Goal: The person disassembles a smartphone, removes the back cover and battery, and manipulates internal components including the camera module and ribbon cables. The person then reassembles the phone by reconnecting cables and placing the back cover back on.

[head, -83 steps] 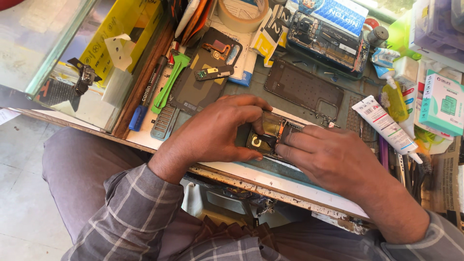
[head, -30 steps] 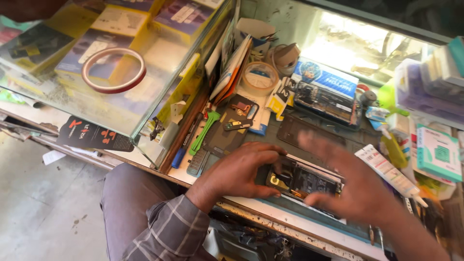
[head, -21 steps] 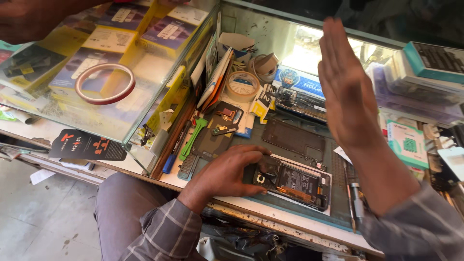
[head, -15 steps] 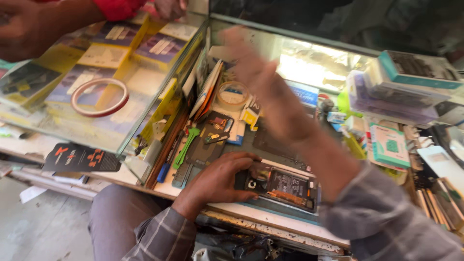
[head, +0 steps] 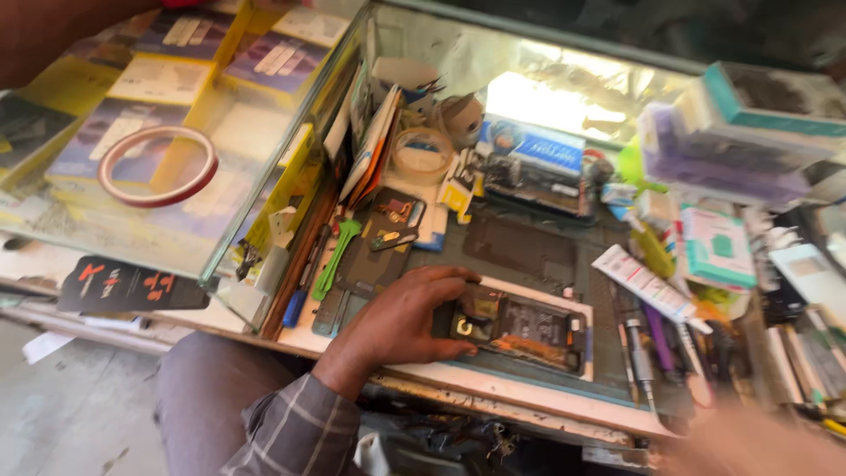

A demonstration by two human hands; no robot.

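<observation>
An opened phone (head: 529,331) with its back off lies flat on a white-edged work mat (head: 493,388) at the near side of the bench. My left hand (head: 401,324) grips the phone's left end, fingers curled over its top edge and thumb pressed at its near edge. My right hand (head: 758,448) is only a blurred patch at the bottom right corner, away from the phone. Whether it holds anything is not visible.
A glass display case (head: 220,256) with a red tape ring (head: 157,166) on top stands to the left. A green tool (head: 335,256), a dark tray of small parts (head: 388,238), a white tube (head: 641,282), a tape roll (head: 423,154) and stacked boxes (head: 718,247) crowd the bench. Another person's arm (head: 44,35) is at top left.
My right hand left the phone, rose over the bench, then dropped to the bottom right corner. My left hand stayed on the phone.
</observation>
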